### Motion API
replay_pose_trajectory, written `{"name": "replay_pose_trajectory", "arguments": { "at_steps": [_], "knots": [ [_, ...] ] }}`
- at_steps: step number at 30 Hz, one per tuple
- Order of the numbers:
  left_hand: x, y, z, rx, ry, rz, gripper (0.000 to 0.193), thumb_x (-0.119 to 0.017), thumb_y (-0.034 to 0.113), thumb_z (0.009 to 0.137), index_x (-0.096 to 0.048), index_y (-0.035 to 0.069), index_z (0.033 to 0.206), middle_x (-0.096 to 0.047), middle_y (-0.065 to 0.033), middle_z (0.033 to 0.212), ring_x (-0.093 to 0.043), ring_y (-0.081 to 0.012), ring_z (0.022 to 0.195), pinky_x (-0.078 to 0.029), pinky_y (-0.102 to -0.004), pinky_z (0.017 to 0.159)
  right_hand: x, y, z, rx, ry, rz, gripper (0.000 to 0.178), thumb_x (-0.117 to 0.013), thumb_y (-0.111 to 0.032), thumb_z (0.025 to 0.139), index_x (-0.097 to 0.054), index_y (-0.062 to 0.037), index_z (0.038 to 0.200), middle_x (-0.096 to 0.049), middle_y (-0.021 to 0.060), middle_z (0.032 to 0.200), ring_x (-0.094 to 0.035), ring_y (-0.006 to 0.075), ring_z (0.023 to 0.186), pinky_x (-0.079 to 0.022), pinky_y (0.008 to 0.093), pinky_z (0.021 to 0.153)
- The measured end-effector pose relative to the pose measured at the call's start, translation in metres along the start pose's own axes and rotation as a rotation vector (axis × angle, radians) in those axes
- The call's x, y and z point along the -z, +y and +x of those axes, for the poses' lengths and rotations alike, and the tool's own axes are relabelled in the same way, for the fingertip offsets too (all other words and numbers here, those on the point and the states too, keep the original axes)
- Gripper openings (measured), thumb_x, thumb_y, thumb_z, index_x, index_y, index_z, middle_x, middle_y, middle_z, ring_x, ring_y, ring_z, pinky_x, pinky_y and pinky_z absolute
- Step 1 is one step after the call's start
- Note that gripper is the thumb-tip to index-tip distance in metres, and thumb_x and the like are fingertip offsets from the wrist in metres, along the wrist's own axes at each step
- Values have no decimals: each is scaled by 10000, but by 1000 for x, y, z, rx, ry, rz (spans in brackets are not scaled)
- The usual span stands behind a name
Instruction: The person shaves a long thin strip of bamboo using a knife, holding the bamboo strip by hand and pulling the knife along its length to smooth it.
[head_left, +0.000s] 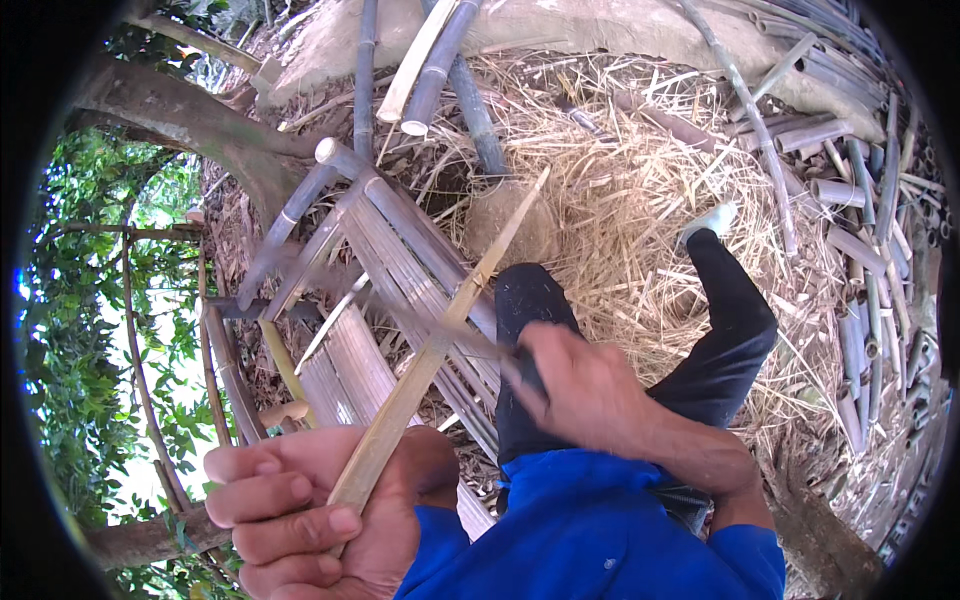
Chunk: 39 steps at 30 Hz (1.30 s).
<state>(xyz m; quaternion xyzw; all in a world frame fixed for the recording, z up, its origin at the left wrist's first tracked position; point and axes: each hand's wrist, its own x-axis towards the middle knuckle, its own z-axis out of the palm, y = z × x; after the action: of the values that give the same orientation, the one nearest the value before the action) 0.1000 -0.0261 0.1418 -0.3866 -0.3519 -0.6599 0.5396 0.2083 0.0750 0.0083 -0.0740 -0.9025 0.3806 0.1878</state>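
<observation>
My left hand [320,530] is closed around the lower end of a long split bamboo strip [400,395], which tapers to a narrow tip pointing up and away to the right. In my right hand [595,385] is a knife [475,343], gripped by its dark handle. Motion blurs the long blade, which lies across the middle of the strip; whether it cuts in or only touches, I cannot tell. A notch or splinter shows on the strip above the blade. Beneath both hands is a slatted bamboo bench [385,245], partly hidden by my arms and leg.
Pale shavings [640,200] cover the ground ahead. Bamboo poles [440,65] lean toward me from the far side, beside a round stump [510,220]. Stacked bamboo lengths [860,260] line the right. A tree trunk [200,120] and greenery stand on the left. My legs stretch out ahead.
</observation>
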Motion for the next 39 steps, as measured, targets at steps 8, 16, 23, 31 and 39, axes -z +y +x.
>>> {"name": "replay_pose_trajectory", "arguments": {
  "at_steps": [8,16,23,31,39],
  "knots": [
    [6,-3,2,-19,-126,55,406,-485,304,995,-366,190,624,-306,38,497,-322,-120,536,-284,-304,603,-20,46,8,-181,-16,-66,279,-617,-247,970,-516,7,1028,-652,202,737,-665,394,613,-556,484,561],
    [14,-33,-49,152,-256,22,416,-461,372,991,-399,200,617,-377,35,476,-413,-154,646,-309,-370,728,-18,118,24,-362,5,-24,304,-664,-230,961,-540,6,1106,-683,260,902,-688,421,734,-555,518,662],
    [1,-39,-66,169,-323,13,421,-456,384,994,-461,193,619,-461,42,479,-431,-149,703,-294,-380,768,20,27,25,-2,185,124,254,-702,-210,923,-576,-68,1092,-650,202,823,-684,366,664,-555,448,539],
    [-8,-43,-69,128,-245,-45,372,-482,296,916,-390,197,568,-385,22,445,-379,-141,643,-308,-366,750,-3,50,27,-78,15,-2,243,-701,-164,874,-564,-70,1051,-595,168,751,-665,377,635,-558,470,528],
    [-9,-43,-66,156,-236,-6,371,-486,310,908,-386,205,566,-390,23,449,-380,-145,647,-305,-367,739,-10,49,23,-38,-20,19,231,-666,-152,880,-579,-82,1082,-598,181,755,-652,383,614,-555,488,534]
  ]
}}
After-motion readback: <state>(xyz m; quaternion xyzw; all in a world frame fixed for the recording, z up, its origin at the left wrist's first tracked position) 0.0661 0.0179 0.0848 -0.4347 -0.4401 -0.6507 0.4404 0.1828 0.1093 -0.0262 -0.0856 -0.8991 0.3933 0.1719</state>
